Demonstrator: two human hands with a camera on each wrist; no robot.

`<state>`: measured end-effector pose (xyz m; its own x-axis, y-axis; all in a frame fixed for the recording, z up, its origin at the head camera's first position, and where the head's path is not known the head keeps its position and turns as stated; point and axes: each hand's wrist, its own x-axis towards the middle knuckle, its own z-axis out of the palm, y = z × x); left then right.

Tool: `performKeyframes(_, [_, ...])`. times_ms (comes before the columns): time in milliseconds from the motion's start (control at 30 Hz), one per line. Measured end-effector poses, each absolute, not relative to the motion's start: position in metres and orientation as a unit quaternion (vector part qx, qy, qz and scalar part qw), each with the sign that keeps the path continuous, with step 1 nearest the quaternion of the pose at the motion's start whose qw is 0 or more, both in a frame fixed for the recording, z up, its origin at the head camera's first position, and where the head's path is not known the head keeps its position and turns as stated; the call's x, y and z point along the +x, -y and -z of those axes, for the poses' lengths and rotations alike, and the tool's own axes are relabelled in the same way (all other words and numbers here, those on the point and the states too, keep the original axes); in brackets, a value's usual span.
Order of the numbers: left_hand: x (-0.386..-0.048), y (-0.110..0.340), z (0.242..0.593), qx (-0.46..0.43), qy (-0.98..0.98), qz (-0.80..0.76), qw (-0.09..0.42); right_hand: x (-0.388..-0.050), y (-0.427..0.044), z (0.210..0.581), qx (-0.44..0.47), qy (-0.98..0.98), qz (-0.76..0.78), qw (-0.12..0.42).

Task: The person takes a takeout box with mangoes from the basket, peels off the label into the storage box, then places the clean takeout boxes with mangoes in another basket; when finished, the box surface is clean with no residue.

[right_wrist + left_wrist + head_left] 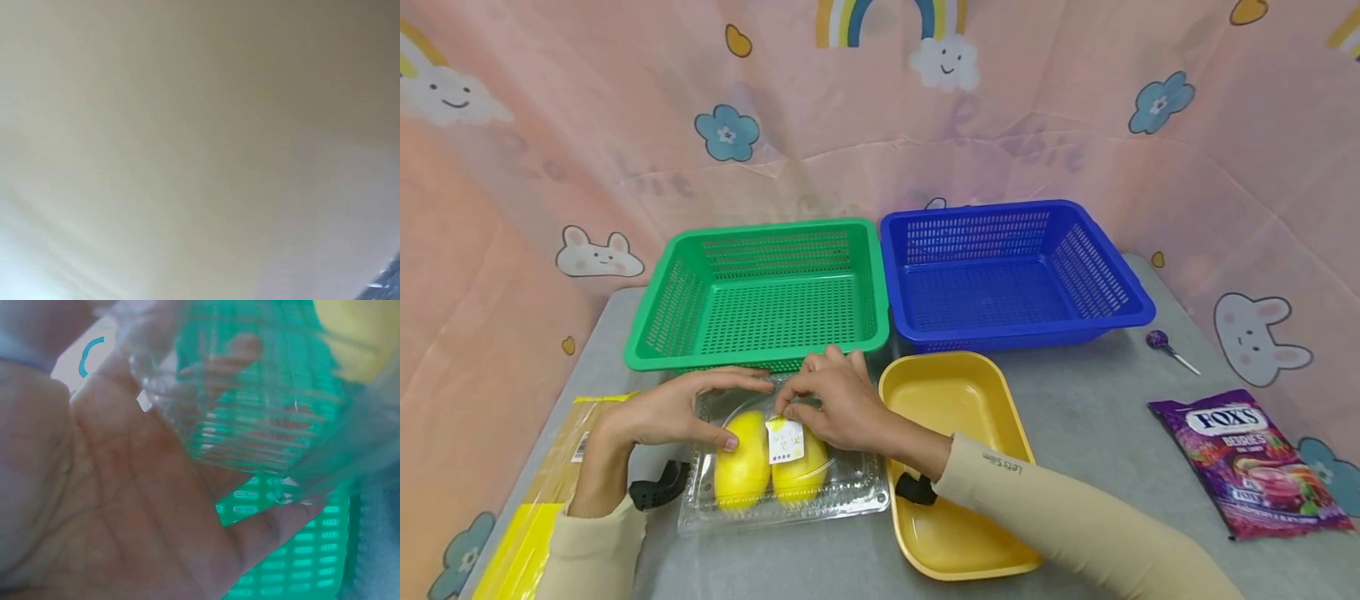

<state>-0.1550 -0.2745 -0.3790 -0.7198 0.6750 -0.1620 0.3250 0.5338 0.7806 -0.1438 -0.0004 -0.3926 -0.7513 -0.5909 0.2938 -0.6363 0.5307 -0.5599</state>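
Note:
A clear plastic clamshell box with two yellow oval fruits inside lies in front of the green basket. On its lid is a white label. The left hand rests along the box's left side, fingers extended and thumb on the lid; in the left wrist view the palm and fingers lie against the clear plastic. At the label's upper edge, the right hand pinches with thumb and index finger. The right wrist view is mostly a beige blur, with no fingers discernible.
Behind stand a green basket and a blue basket, side by side. A yellow tray sits under the right forearm. To the right are a lollipop and a purple candy bag; yellow-and-clear packaging lies at left.

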Motion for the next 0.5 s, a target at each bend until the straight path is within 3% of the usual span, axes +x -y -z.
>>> performKeyframes(333, [-0.155,0.275,0.378,0.294,-0.840,-0.390,0.237,-0.149,-0.011,0.397,0.418,0.806,-0.418,0.000])
performKeyframes(500, [-0.155,0.274,0.379,0.294,-0.839,-0.390,0.240,-0.149,-0.013,0.402,0.426,0.793,-0.435,0.010])
